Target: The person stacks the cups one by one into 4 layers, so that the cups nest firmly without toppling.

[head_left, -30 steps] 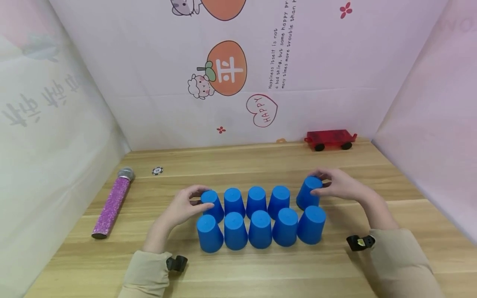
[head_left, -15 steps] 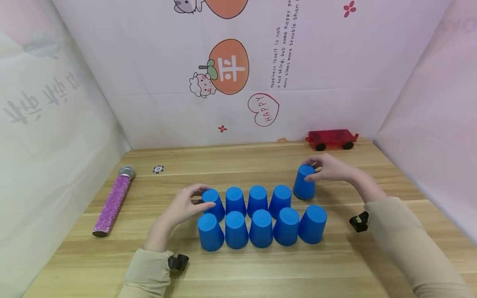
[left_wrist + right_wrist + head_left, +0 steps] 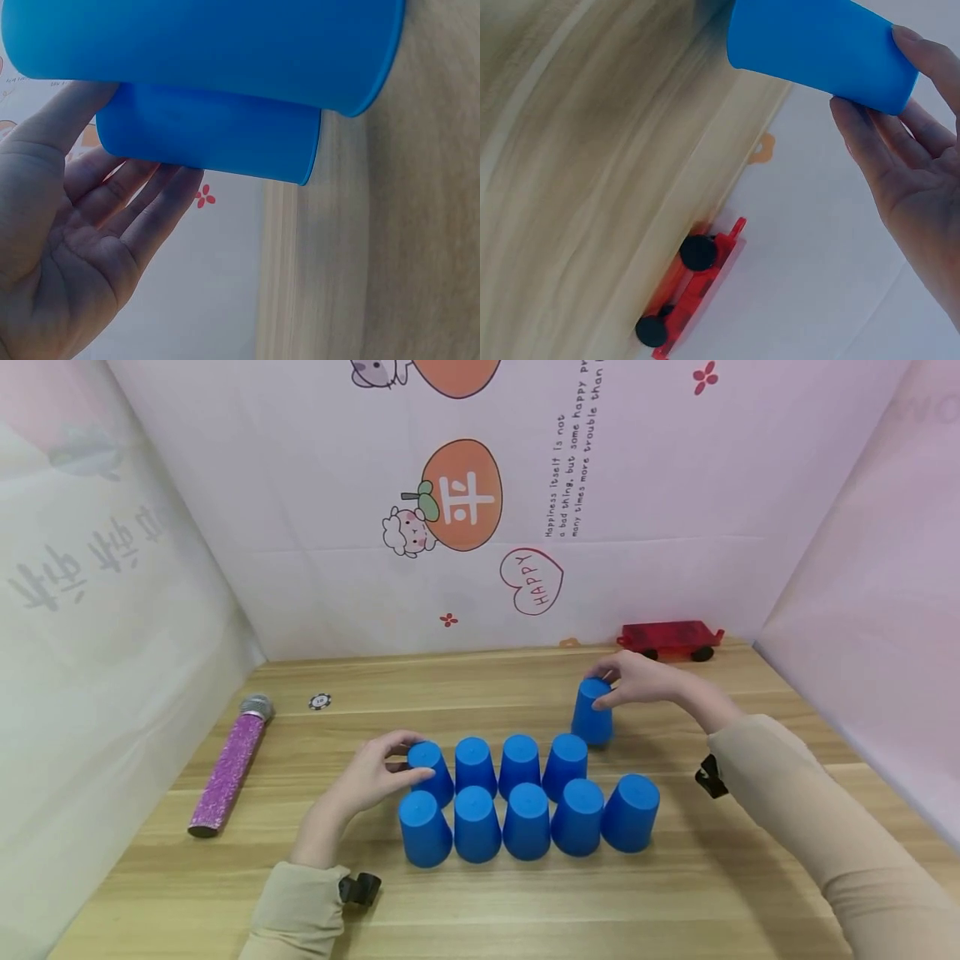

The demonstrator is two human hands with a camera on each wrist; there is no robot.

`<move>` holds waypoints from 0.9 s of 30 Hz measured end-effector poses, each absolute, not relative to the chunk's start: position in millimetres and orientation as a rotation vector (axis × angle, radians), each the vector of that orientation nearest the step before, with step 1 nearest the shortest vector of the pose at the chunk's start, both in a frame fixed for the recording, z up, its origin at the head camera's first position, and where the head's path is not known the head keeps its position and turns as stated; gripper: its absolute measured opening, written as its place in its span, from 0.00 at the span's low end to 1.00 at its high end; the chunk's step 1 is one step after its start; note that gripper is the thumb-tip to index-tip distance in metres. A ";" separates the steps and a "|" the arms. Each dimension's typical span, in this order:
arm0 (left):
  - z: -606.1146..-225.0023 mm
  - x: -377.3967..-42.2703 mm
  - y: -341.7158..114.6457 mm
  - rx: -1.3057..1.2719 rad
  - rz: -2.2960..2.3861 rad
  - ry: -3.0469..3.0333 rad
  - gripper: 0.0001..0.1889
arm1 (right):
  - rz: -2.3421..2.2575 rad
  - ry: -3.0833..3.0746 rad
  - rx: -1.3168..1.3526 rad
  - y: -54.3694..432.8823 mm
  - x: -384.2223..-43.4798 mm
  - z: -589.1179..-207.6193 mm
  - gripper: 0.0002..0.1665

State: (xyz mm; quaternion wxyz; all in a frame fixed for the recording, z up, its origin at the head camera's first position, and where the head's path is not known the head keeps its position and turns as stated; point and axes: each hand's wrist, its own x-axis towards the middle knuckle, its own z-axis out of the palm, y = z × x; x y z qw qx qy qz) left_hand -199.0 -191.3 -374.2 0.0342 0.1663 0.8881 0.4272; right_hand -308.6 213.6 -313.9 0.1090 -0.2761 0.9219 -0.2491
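Observation:
Upside-down blue plastic cups stand in two rows. The left hand (image 3: pixel 373 774) has its thumb and fingers around the leftmost back-row cup (image 3: pixel 431 777); in the left wrist view its fingertips touch that cup (image 3: pixel 210 135), partly hidden by a nearer front-row cup (image 3: pixel 202 45). Beyond the right end of the back row, the right hand (image 3: pixel 639 681) grips another blue cup (image 3: pixel 592 720) near its closed end. In the right wrist view, thumb and fingers pinch this cup (image 3: pixel 821 52) from both sides. Several front-row cups (image 3: pixel 527 822) stand close together, untouched.
A purple glittery microphone (image 3: pixel 228 768) lies at the left, near a small round chip (image 3: pixel 320 702). The red toy wagon base (image 3: pixel 671 637) sits against the printed back sheet (image 3: pixel 322 510), behind the right hand. White sheets also wall both sides of the wooden table (image 3: pixel 480 910).
The right hand has carried its cup away from the right end of the back row, farther back and to the left. The left hand and the other cups stay in place.

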 end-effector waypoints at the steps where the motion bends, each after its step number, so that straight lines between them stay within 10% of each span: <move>1: -374.3 -199.1 -191.0 0.510 1.312 2.729 0.26 | -0.735 2.698 -0.816 211.3 -310.1 -314.0 0.30; 27: -378.2 -202.1 -191.6 0.513 1.361 2.699 0.26 | -0.722 2.603 -0.934 150.2 -322.9 -318.8 0.31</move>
